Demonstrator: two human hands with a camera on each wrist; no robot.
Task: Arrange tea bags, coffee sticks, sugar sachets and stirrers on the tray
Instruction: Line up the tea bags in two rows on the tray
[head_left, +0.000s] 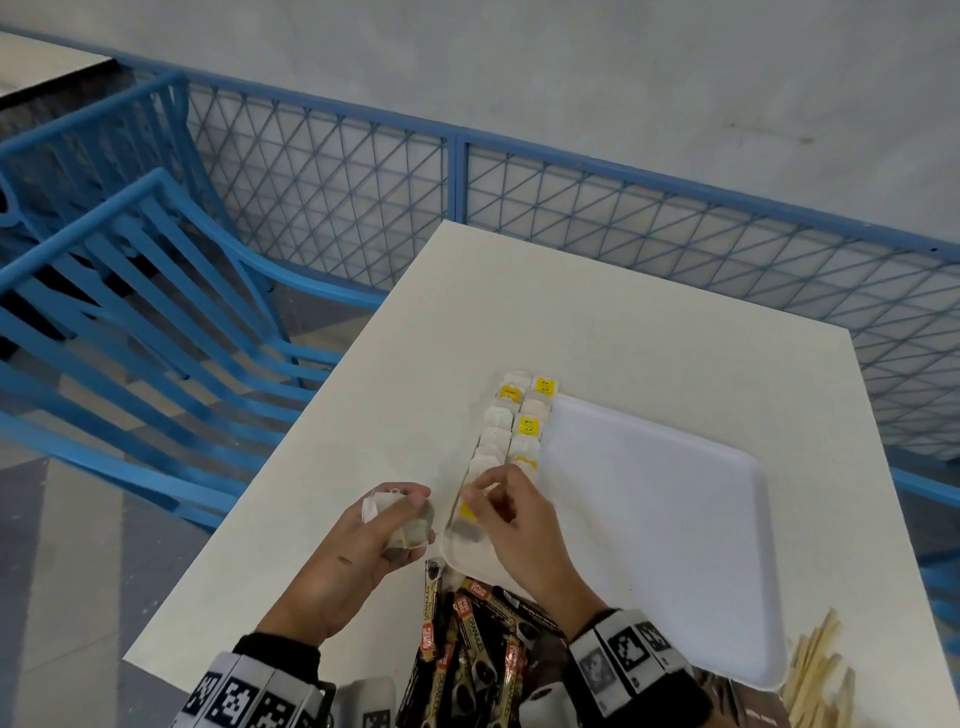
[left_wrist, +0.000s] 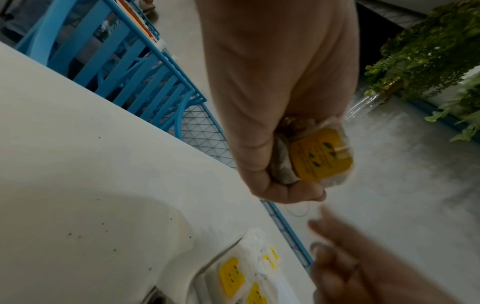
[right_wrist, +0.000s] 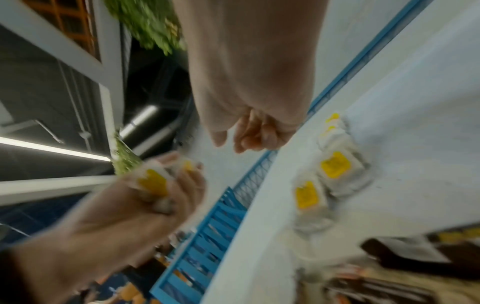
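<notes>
1. White rectangular plastic tray (head_left: 675, 545) lies on the cream square table (head_left: 363, 441), toward its right edge.
2. White paper tea bags with yellow tags (head_left: 511, 421) sit in two rows along the tray's left rim.
3. Left hand (head_left: 374, 540) is curled round a bunch of tea bags (left_wrist: 315, 156), just left of the tray's near-left corner.
4. Right hand (head_left: 511, 519) hovers over the near end of the rows, fingers loosely bent (whether it pinches a bag, cannot tell).
5. Black-and-gold coffee sticks (head_left: 467, 644) are heaped at the table's near edge; pale wooden stirrers (head_left: 818, 670) lie at the near-right corner.
</notes>
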